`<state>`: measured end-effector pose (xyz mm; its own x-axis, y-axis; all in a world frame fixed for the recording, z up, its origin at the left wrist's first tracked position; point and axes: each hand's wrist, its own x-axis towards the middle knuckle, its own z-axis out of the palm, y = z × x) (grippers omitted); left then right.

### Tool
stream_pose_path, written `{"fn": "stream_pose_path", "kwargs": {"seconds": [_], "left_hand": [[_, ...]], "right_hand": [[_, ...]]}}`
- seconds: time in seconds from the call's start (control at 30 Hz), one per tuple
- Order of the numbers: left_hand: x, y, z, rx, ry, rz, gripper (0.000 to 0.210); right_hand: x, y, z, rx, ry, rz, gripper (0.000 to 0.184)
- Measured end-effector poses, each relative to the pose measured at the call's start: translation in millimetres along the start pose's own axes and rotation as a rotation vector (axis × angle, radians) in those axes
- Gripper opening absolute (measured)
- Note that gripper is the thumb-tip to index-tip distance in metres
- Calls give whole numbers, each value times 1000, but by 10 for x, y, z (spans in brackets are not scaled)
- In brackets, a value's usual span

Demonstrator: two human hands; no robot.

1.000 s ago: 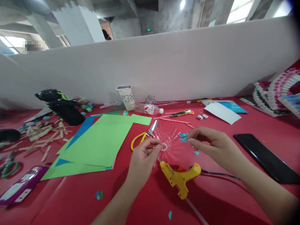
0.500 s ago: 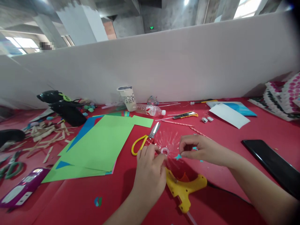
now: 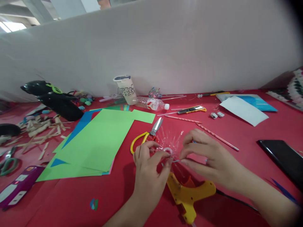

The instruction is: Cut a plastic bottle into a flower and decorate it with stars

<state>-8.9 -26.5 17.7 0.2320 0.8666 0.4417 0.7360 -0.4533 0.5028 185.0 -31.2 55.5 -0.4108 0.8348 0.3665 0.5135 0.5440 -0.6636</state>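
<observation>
A clear plastic bottle top (image 3: 168, 150), cut into strips that fan outward, lies on the red table with its ring-shaped neck facing up. My left hand (image 3: 151, 167) is closed on the near left side of that neck, thumb and fingers at its rim. Just right of it, my right hand (image 3: 208, 154) pinches a small light-blue star (image 3: 175, 161), seen nearly edge-on beside the neck. Below both hands rests a yellow glue gun (image 3: 189, 194). Yellow-handled scissors (image 3: 146, 135) lie behind my left hand, blades pointing away.
Green paper sheets (image 3: 94, 142) lie left, with a purple device (image 3: 20, 186) and wooden sticks (image 3: 42, 132) beyond. Behind are a paper cup (image 3: 126, 90), a bottle (image 3: 151, 103), a utility knife (image 3: 191, 109) and striped straws (image 3: 217, 137). A black phone (image 3: 281, 160) lies right.
My right hand has moved in toward the bottle neck, and the blue star is now at its fingertips. The view has tilted downward, showing less of the room behind the partition.
</observation>
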Motion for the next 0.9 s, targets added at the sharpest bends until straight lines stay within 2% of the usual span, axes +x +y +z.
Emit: {"fn": "stream_pose_path", "kwargs": {"seconds": [0.13, 0.27, 0.5, 0.63, 0.9], "left_hand": [[-19, -28, 22, -66, 10, 27, 19], [-30, -66, 60, -136, 49, 93, 22], [-18, -91, 88, -190, 78, 134, 21], [-10, -107, 86, -202, 84, 141, 24], [-18, -105, 89, -155, -12, 120, 27]], "right_hand": [[-2, 52, 135, -79, 43, -182, 11], [-34, 119, 219, -114, 55, -272, 12], [-92, 79, 256, 0, 13, -251, 12], [-79, 98, 272, 11, 44, -209, 13], [-72, 160, 254, 17, 10, -156, 11]]}}
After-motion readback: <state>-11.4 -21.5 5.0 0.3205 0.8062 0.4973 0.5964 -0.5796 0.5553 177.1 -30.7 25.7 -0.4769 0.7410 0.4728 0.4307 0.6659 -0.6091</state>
